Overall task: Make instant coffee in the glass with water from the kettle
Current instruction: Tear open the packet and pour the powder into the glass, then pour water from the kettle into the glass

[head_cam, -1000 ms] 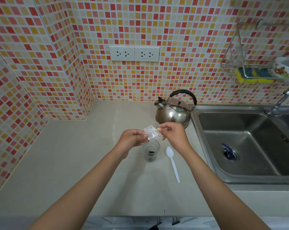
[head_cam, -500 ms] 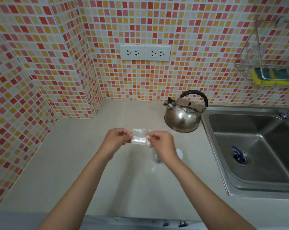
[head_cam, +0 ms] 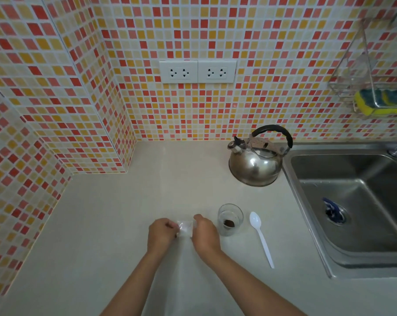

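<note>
head view: your left hand [head_cam: 162, 233] and right hand [head_cam: 204, 234] pinch a small clear packet [head_cam: 185, 228] between them, low over the counter [head_cam: 101, 224]. the glass [head_cam: 230, 219], holding dark coffee granules, stands just right of your right hand, the kettle [head_cam: 256, 160] beyond it.

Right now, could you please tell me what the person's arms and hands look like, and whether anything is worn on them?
Both forearms are bare as far as the frame shows: no sleeves, no gloves. The left hand and the right hand show no watch, bracelet or ring on the sides facing the camera. The nails cannot be made out at this moment. The upper arms are out of frame.
</note>
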Available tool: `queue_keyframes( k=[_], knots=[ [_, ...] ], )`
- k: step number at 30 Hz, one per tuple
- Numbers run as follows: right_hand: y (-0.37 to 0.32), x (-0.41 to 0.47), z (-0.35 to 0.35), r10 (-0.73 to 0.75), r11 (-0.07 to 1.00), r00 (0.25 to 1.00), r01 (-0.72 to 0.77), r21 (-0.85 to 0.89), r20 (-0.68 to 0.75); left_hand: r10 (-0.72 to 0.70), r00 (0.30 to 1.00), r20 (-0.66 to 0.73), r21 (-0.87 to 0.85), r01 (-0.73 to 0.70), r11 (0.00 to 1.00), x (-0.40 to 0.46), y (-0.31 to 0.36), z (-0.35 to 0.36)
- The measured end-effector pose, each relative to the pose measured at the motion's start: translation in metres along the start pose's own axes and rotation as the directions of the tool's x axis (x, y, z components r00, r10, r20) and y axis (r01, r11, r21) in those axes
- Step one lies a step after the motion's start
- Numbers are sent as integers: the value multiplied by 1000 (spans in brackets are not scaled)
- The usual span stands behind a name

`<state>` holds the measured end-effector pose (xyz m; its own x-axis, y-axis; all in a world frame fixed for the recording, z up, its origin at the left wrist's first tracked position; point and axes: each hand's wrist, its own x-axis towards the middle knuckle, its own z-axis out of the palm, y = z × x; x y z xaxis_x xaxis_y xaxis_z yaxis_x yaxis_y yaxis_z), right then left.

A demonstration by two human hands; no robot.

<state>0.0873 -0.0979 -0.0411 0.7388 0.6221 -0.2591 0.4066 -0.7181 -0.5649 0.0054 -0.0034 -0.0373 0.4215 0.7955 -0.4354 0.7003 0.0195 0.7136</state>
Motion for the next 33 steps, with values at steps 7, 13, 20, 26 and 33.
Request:
queue_keyframes(
  k=[7,13,20,26,33],
  knots=[
    [5,0,0,-134,949,988,149,-277,74,34,997,-72,140,-24,990,1,-3,9],
    [-6,-18,-16,-264,794,963,254,-552,63,80,992,-101,194,-59,979,0,-7,13],
    [3,-42,-55,-398,868,917,372,-330,-12,248,953,-176,69,-239,968,8,36,4],
    [28,-15,-171,-331,942,855,325,-86,-399,513,853,-96,0,-516,857,33,137,12],
    [63,113,-284,-231,966,867,150,-209,-442,637,766,83,174,-641,748,69,249,58]
  ],
)
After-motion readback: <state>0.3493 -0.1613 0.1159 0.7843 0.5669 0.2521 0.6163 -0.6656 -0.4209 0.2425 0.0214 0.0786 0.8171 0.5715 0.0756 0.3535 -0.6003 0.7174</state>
